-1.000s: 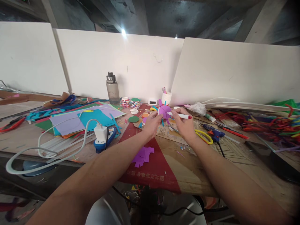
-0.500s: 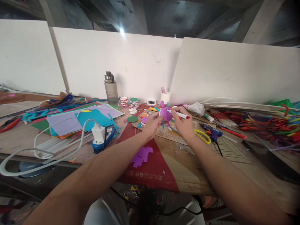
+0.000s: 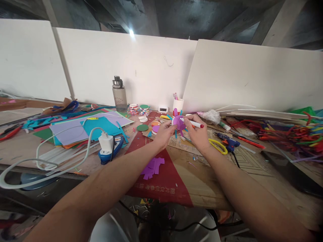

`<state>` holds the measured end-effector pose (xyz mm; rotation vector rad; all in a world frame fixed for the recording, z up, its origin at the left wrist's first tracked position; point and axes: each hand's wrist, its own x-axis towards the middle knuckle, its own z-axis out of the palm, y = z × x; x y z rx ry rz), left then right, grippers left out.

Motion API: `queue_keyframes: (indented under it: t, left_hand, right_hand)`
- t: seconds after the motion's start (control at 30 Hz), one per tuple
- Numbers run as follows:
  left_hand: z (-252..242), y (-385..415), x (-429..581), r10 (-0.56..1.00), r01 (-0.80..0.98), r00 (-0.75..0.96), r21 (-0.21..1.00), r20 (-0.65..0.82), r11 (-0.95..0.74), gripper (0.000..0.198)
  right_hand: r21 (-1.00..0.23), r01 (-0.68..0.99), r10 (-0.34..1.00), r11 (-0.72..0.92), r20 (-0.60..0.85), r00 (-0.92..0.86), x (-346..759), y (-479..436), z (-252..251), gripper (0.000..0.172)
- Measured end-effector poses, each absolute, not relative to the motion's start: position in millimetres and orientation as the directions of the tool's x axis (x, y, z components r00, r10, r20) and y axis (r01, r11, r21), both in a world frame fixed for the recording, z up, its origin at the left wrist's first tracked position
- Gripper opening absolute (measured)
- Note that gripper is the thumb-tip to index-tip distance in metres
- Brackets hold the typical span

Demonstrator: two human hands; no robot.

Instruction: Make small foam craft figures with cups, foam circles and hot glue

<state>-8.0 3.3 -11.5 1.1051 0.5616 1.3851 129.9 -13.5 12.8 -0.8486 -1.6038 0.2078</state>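
Note:
My left hand (image 3: 163, 134) is closed on the left edge of a round purple paper craft (image 3: 179, 123), which has purple and blue strips sticking out around its rim. A white marker with a red end (image 3: 198, 124) is gripped in my right hand (image 3: 198, 136). Its front end points left at the face of the craft; whether the tip touches cannot be made out. Below my left wrist lie purple paper pieces (image 3: 153, 166). Close by on the table are a green disc (image 3: 142, 127) and a purple-topped disc (image 3: 155, 129).
Coloured paper sheets (image 3: 68, 131) and a blue power strip (image 3: 111, 153) lie left. A water bottle (image 3: 119, 95), a small clock (image 3: 163, 109) and a pen cup (image 3: 178, 105) stand at the back. To the right are a glue gun (image 3: 228, 142), yellow-handled scissors (image 3: 218, 147) and a dark phone-like slab (image 3: 292, 173).
Both hands stay in nearly the same place, holding the craft and the marker. The craft appears turned very slightly; nothing else has visibly moved.

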Motion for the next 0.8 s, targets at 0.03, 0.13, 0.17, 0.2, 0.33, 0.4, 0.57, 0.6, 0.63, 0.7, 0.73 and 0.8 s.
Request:
queue_keyframes:
  t: [0.03,0.13,0.17,0.2,0.33,0.4,0.57,0.6,0.63,0.7,0.73,0.8]
  left_hand:
    - [-11.2,2.9,-7.9,0.947,-0.486,0.168,0.858,0.275,-0.163,0.018]
    - [-9.2,0.5,-7.9,0.947,-0.494,0.169,0.855,0.272,-0.158,0.019]
    - [-8.4,-0.6,-7.9,0.945,-0.499,0.173,0.852,0.276,-0.157,0.019]
    - [-7.4,-1.8,-8.0,0.943,-0.505,0.181,0.849,0.28,-0.155,0.02]
    - [-4.1,-5.5,-7.8,0.936,-0.529,0.195,0.835,0.293,-0.151,0.023]
    - [-3.5,-5.9,-7.8,0.939,-0.529,0.186,0.835,0.289,-0.152,0.024]
    - [-5.0,-4.0,-7.8,0.941,-0.533,0.18,0.832,0.286,-0.151,0.026]
    - [-5.3,-3.6,-7.8,0.942,-0.534,0.179,0.832,0.285,-0.151,0.027]
    - [-5.6,-3.3,-7.8,0.942,-0.535,0.179,0.831,0.285,-0.15,0.027]
    - [-5.9,-2.8,-7.8,0.941,-0.541,0.179,0.828,0.288,-0.151,0.028]
    - [-6.1,-2.6,-7.9,0.94,-0.544,0.177,0.825,0.29,-0.152,0.028]
    - [-6.5,-2.3,-8.1,0.942,-0.549,0.169,0.821,0.289,-0.154,0.029]
  right_hand:
    - [-0.574,0.401,0.622,0.714,0.783,0.015,129.9,-13.2,12.6,0.019]
    - [-0.57,0.405,0.62,0.715,0.785,0.011,129.6,-12.4,12.1,0.019]
    - [-0.568,0.407,0.619,0.715,0.786,0.011,129.6,-12.3,12.0,0.019]
    - [-0.566,0.411,0.617,0.715,0.787,0.011,129.5,-12.3,11.9,0.019]
    - [-0.55,0.428,0.605,0.717,0.796,0.009,129.7,-12.4,11.5,0.018]
    - [-0.55,0.424,0.601,0.72,0.799,0.015,129.9,-12.2,11.2,0.017]
    - [-0.56,0.418,0.611,0.715,0.792,0.015,130.0,-11.2,10.2,0.017]
    - [-0.559,0.418,0.611,0.716,0.791,0.012,130.0,-11.2,10.3,0.017]
    - [-0.558,0.416,0.61,0.718,0.792,0.01,129.9,-11.3,10.4,0.017]
    - [-0.558,0.413,0.608,0.72,0.794,0.012,129.6,-12.0,11.1,0.016]
    - [-0.558,0.412,0.608,0.72,0.793,0.012,129.3,-12.6,11.6,0.016]
    - [-0.562,0.414,0.613,0.716,0.79,0.014,128.9,-13.6,12.3,0.016]
